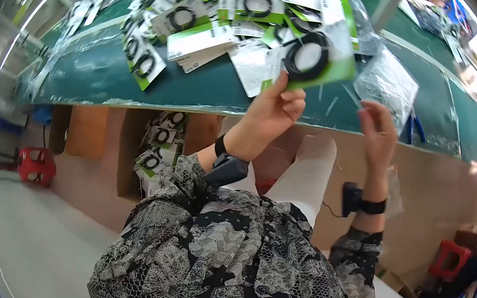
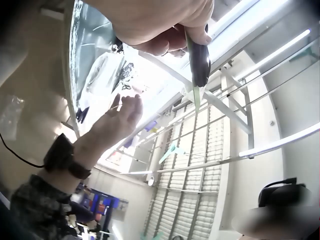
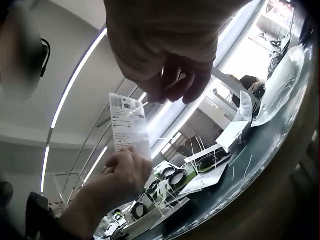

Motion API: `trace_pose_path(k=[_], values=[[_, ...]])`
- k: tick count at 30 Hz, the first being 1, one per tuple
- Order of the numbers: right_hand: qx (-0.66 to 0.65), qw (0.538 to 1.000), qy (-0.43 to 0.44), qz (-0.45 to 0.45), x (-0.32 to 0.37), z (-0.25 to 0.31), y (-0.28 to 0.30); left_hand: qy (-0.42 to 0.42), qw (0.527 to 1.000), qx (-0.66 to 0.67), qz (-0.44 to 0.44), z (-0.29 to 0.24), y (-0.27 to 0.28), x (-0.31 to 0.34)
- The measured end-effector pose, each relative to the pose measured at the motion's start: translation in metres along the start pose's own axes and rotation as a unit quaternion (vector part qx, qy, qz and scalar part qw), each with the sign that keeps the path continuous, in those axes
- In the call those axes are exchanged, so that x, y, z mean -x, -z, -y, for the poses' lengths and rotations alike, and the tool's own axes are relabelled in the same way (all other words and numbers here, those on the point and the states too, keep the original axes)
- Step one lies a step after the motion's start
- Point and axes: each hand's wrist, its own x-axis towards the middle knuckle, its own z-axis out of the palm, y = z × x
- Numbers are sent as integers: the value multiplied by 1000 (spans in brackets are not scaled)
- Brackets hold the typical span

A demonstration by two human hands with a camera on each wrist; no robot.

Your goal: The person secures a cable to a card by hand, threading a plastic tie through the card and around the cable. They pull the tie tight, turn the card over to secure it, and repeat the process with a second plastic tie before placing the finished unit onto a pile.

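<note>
My left hand [image 1: 271, 114] pinches the lower edge of a green and white product card [image 1: 338, 65] that carries a black coiled cable [image 1: 307, 58]. The card is raised over the table's front edge, and in the right wrist view its printed back [image 3: 129, 125] shows. To the right of it, apart from the card, my right hand [image 1: 379, 135] is lifted with bent fingers. Between its fingertips is a thin white strip [image 3: 181, 76], like a cable tie, partly hidden by the fingers.
Many carded cables [image 1: 184, 16] lie heaped on the green table [image 1: 198, 91]. Clear plastic bags [image 1: 388, 78] and blue-handled pliers [image 1: 417, 130] lie to the right. Below the table stands a cardboard box [image 1: 131, 152] of carded cables. Red stools [image 1: 36, 166] stand on the floor.
</note>
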Motion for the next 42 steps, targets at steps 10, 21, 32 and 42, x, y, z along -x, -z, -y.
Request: trace_pose_path(k=[10,21,32,42], values=[[116,988,29,-96,46,35,-21,134,961,231,-74,44,14,-31],[190,973,67,-117,37,36,-20,158,937,309,-48,37,-9,-19],[223,943,199,-144,21,62,-32,166,901,401,16,29,-24,-5],[217,945,199,-141,19,60,-32,167,898,407,2,32,-26,-4]])
